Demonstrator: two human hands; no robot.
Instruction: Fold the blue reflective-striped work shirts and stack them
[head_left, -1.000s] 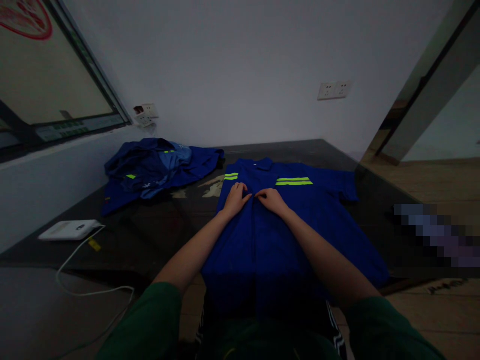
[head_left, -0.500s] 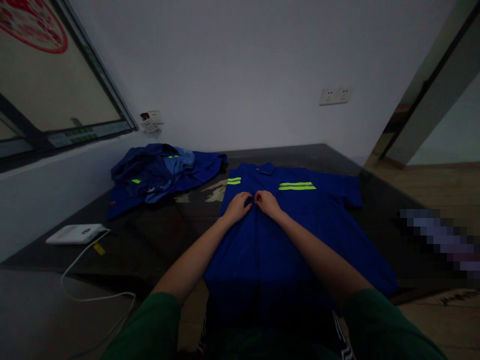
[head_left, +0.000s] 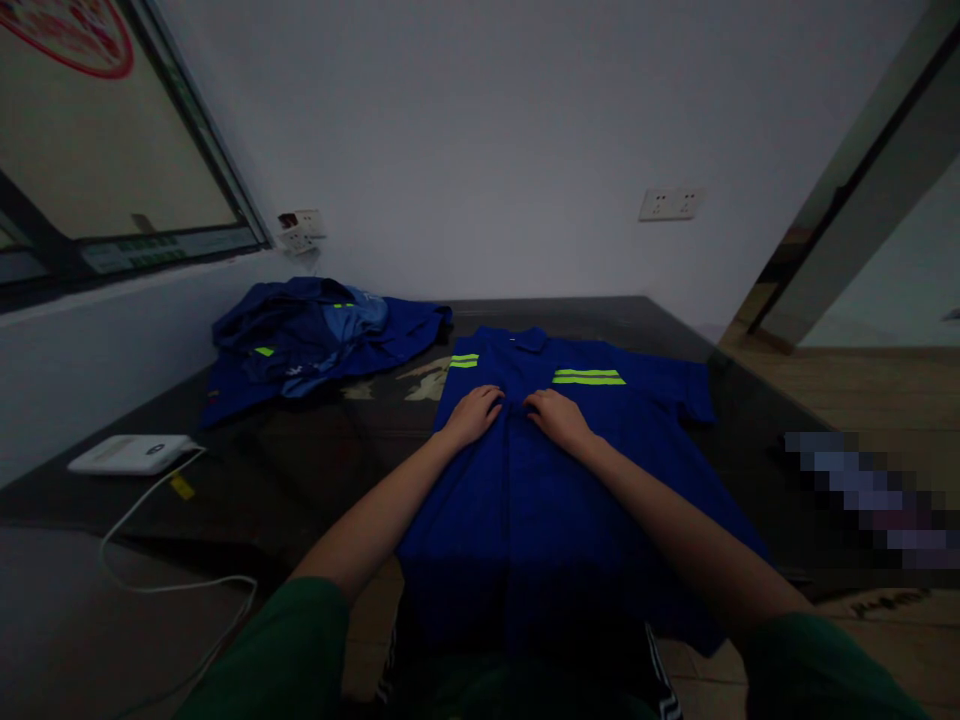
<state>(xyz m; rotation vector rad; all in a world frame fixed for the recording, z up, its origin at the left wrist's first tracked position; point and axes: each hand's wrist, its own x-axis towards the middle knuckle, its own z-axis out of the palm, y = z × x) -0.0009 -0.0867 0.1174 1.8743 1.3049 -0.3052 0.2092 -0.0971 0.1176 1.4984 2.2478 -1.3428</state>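
A blue short-sleeved work shirt [head_left: 600,480] with yellow-green reflective stripes lies front up, its collar toward the wall and its lower part hanging over the near table edge. My left hand [head_left: 475,414] rests on the shirt just left of the front placket, fingers extended and slightly bent. Right of the placket, my right hand [head_left: 559,416] touches the cloth with its fingers loosely curved and apart. A small gap separates the two hands. Neither hand visibly grips the fabric.
A heap of blue garments [head_left: 300,335] lies at the back left of the dark table [head_left: 300,470]. A white device [head_left: 131,455] with a cable [head_left: 154,515] sits at the left. Camouflage cloth [head_left: 409,383] shows beside the shirt. A blurred-out object [head_left: 870,495] is at the right.
My hands were almost together at the placket with fingertips pinched. Now the right hand has moved right and its fingers have loosened; the left hand's fingers have straightened. The camera view has shifted slightly.
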